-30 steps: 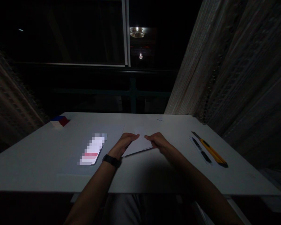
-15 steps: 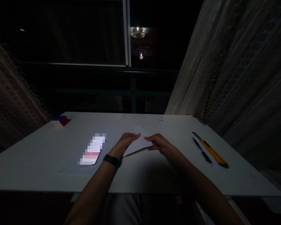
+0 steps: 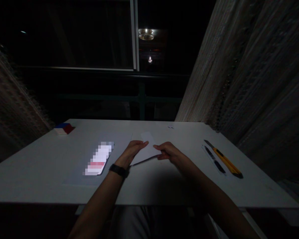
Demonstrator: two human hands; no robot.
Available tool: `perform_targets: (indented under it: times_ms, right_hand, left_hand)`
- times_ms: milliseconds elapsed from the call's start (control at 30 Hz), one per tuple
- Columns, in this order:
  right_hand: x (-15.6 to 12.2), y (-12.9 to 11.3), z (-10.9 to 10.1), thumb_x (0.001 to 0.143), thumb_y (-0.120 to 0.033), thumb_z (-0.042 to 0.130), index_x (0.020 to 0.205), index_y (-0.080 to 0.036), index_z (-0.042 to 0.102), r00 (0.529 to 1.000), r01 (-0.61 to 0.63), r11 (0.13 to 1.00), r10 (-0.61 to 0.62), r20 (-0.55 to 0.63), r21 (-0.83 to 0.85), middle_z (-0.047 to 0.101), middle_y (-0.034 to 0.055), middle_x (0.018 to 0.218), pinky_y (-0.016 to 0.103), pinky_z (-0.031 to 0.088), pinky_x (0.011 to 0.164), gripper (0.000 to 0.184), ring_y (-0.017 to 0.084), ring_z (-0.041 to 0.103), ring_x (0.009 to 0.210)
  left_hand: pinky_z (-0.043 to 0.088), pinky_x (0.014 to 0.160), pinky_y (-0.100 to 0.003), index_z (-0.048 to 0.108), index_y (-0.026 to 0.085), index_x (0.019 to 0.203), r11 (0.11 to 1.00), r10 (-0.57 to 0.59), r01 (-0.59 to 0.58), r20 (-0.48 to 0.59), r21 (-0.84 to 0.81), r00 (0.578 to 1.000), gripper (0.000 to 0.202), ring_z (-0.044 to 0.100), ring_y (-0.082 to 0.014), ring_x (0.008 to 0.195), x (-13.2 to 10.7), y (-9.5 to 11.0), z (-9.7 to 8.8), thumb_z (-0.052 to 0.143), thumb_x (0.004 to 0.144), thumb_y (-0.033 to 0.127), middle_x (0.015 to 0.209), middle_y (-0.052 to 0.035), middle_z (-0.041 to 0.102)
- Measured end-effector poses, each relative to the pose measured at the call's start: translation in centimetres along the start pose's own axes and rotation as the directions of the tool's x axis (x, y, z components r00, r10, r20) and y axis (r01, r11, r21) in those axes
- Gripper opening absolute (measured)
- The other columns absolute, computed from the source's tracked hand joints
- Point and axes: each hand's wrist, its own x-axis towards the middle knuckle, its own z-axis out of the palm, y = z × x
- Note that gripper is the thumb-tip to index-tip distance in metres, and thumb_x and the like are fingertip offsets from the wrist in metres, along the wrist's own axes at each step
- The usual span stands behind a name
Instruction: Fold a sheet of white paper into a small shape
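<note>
Between my hands is a piece of white paper, held just over the table, its near edge slanting and casting a dark line. My left hand, with a black band on the wrist, pinches the paper's left side with the thumb on top. At the right side, my right hand grips it, thumb above and fingers curled beneath. A narrower part of the paper sticks out beyond the thumbs, away from me. The fingers under the paper are partly hidden.
On the white table, a lit phone lies on a paper sheet at left. Behind it sits a coloured cube. To the right are a black pen and a yellow box cutter. A small scrap lies far back.
Almost nothing differs. My left hand has shifted very slightly left, and the paper's far end sits a touch higher in view. Both hands keep their hold.
</note>
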Motion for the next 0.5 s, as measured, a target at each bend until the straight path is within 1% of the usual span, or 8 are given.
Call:
perform_targets:
  times_ms: [200,333,500]
  right_hand:
    - [-0.26,-0.05,0.16,0.076,-0.025,0.064,0.077,-0.006,0.062,1.0,-0.002,0.999,0.002,0.01,-0.033,0.064,0.0071,0.058,0.021,0.053,0.048,0.019,0.012,0.06,0.047]
    - [-0.59,-0.21,0.34,0.077,-0.024,0.064,0.073,-0.006,0.061,1.0,0.0,0.999,0.0,0.01,-0.05,0.063,0.0065,0.055,0.02,0.052,0.046,0.019,0.011,0.058,0.043]
    - [-0.87,-0.4,0.42,0.077,-0.025,0.063,0.074,-0.005,0.06,0.998,-0.014,0.999,0.016,0.053,-0.042,0.063,0.0071,0.055,0.022,0.052,0.047,0.02,0.012,0.059,0.045]
  left_hand:
    - [0.038,0.05,-0.025,0.063,0.011,0.063,1.0,0.028,-0.028,-0.012,-0.008,1.0,0.039,0.054,-0.0136,0.05,0.1,0.0,-0.12,0.077,0.05,0.045,0.058,-0.0046,0.064]
    - [0.038,0.05,-0.025,0.062,0.011,0.062,0.999,0.031,-0.031,-0.034,-0.007,0.999,0.037,0.054,-0.0137,0.049,0.07,0.11,-0.24,0.078,0.05,0.043,0.057,-0.0046,0.063]
    - [0.04,0.053,-0.026,0.06,0.012,0.059,0.999,0.038,-0.04,-0.058,-0.026,0.998,0.036,0.055,-0.0144,0.053,0.07,0.2,-0.31,0.079,0.047,0.041,0.058,-0.0039,0.063]
